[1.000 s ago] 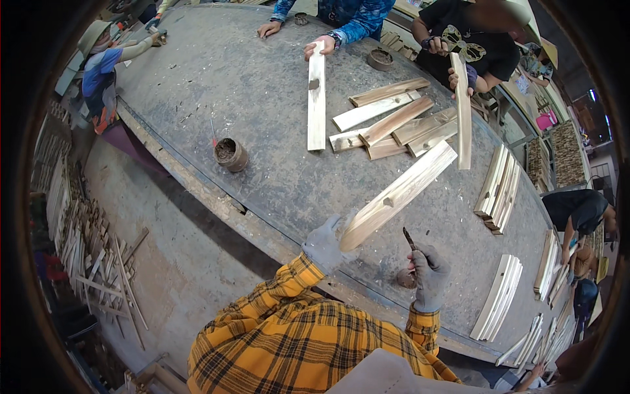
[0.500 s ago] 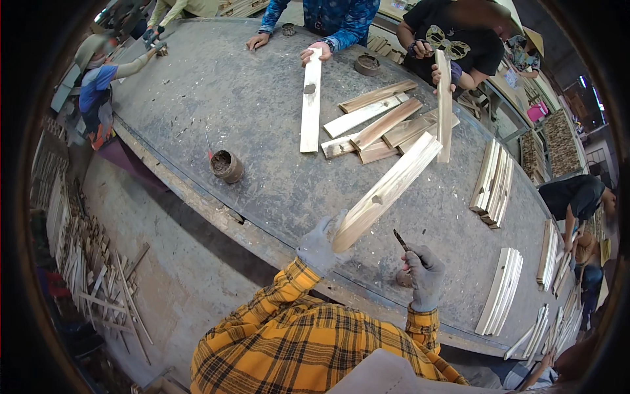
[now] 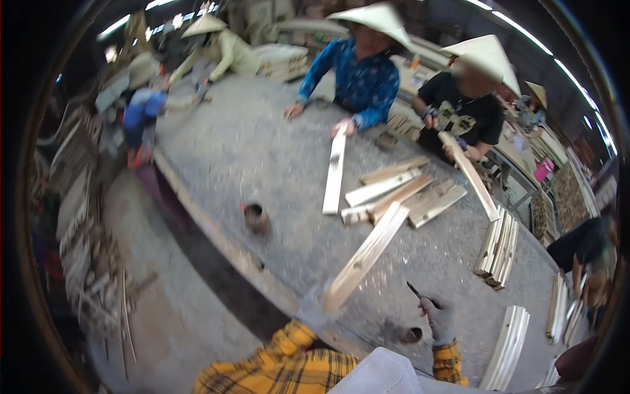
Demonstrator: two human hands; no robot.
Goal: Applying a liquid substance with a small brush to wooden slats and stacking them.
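Observation:
My left hand [image 3: 314,306], in a grey glove, grips the near end of a pale wooden board [image 3: 365,257]. The board slants away to the right over the dark tabletop and has a darker spot partway along it. In my gloved right hand [image 3: 441,320] is a small knife [image 3: 415,290] with a narrow dark blade, pointing up and left, apart from the board. A small cup with dark contents [image 3: 411,335] stands on the table just left of that hand. Motion blurs the fingers of my left hand.
Several boards [image 3: 394,190] lie loosely beyond mine. Stacked boards [image 3: 497,249] and another stack [image 3: 506,348] stand to the right. A brown pot [image 3: 256,218] sits left. Across the table, two people in conical hats hold boards [image 3: 335,171], [image 3: 469,174]. The table's edge [image 3: 216,230] runs along the left.
The view has tipped up, so the table sits lower in it. My right hand has shifted right of the small cup. The black-shirted person's board has swung to a slant.

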